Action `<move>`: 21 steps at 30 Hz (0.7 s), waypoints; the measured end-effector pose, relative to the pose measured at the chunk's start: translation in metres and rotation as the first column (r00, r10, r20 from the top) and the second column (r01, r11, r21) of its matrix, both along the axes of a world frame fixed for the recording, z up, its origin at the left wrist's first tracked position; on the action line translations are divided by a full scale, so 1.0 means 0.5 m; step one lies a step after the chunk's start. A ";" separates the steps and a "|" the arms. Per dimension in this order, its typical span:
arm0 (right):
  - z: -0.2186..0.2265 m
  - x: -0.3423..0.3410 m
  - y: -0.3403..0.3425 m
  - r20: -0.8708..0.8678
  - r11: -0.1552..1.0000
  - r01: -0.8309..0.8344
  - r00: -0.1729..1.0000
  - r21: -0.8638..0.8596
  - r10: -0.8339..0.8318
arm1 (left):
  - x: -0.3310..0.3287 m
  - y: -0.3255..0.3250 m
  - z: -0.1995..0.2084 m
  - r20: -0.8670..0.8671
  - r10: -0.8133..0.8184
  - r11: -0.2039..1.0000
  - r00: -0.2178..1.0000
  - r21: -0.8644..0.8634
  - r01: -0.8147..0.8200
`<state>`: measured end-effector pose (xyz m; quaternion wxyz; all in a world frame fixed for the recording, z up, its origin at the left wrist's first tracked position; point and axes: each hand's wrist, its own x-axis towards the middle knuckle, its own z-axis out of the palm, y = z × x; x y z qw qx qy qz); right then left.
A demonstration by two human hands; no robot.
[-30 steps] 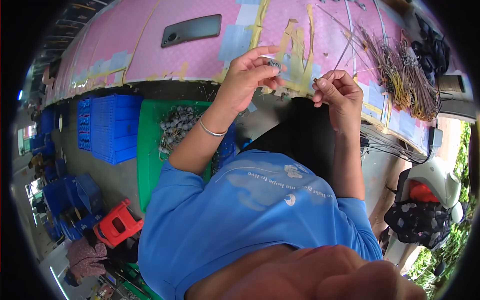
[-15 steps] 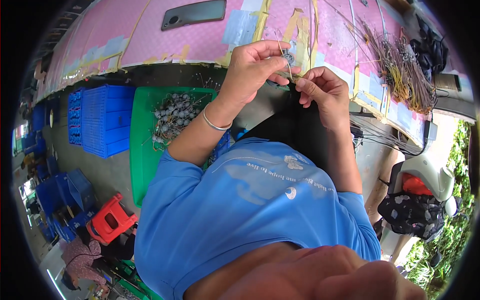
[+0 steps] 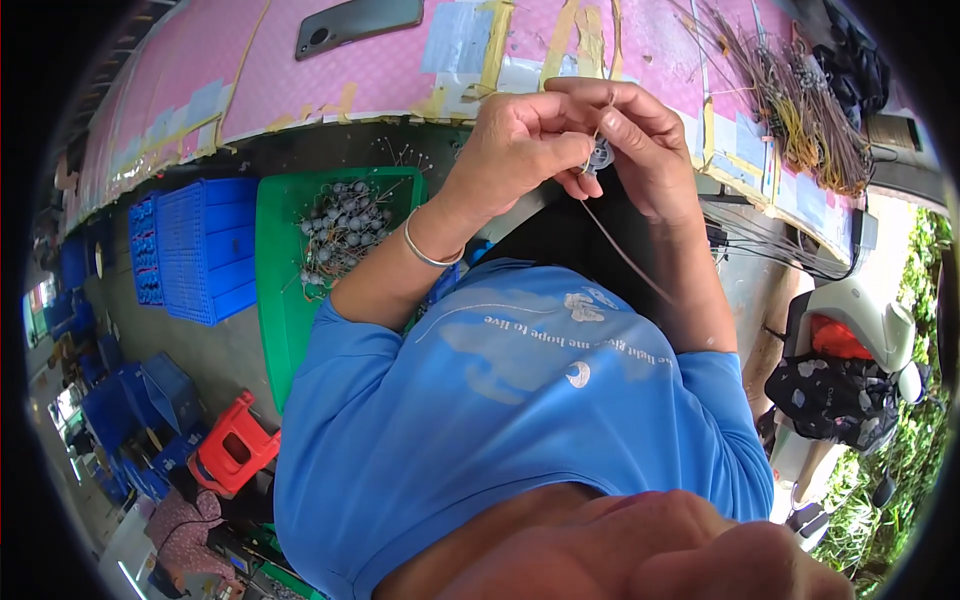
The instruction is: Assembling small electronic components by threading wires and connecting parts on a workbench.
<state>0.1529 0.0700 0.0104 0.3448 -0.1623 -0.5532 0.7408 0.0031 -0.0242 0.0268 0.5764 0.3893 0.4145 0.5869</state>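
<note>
A small round grey part (image 3: 600, 154) with holes in its face is held just beyond the table's near edge. My left hand (image 3: 520, 150), with a bangle on its wrist, pinches this part between thumb and fingers. A thin wire (image 3: 628, 258) runs from the part, its tail curving down toward my right forearm. Thumb and index finger of my right hand (image 3: 650, 145) are closed on the wire just above the part. Fingers partly hide where wire and part meet.
Below the table's left side, a green tray (image 3: 272, 290) holds many grey balls on wires. Blue crates (image 3: 210, 250) and a red stool (image 3: 235, 445) stand farther left. A phone (image 3: 360, 25) and a wire bundle (image 3: 815, 130) lie on the pink-covered table (image 3: 260, 90). Another person (image 3: 185, 535) is at lower left.
My right hand has moved up from the wire's lower end to close on it above the part. My hands are closer together, and the wire's tail now hangs toward my right forearm.
</note>
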 end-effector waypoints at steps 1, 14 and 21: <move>-0.004 -0.002 0.001 -0.073 0.998 -0.048 0.996 0.047 0.051 | 0.003 -0.001 -0.003 0.000 -0.001 1.000 1.000 -0.002 0.001; -0.027 0.002 0.021 -0.016 0.933 0.094 0.994 -0.347 -0.106 | 0.026 0.014 -0.030 0.088 0.147 0.976 0.985 0.152 -0.159; -0.007 -0.012 0.029 -0.066 0.861 0.006 0.997 -0.509 -0.046 | 0.025 0.046 -0.040 0.114 0.066 0.954 0.991 0.285 -0.096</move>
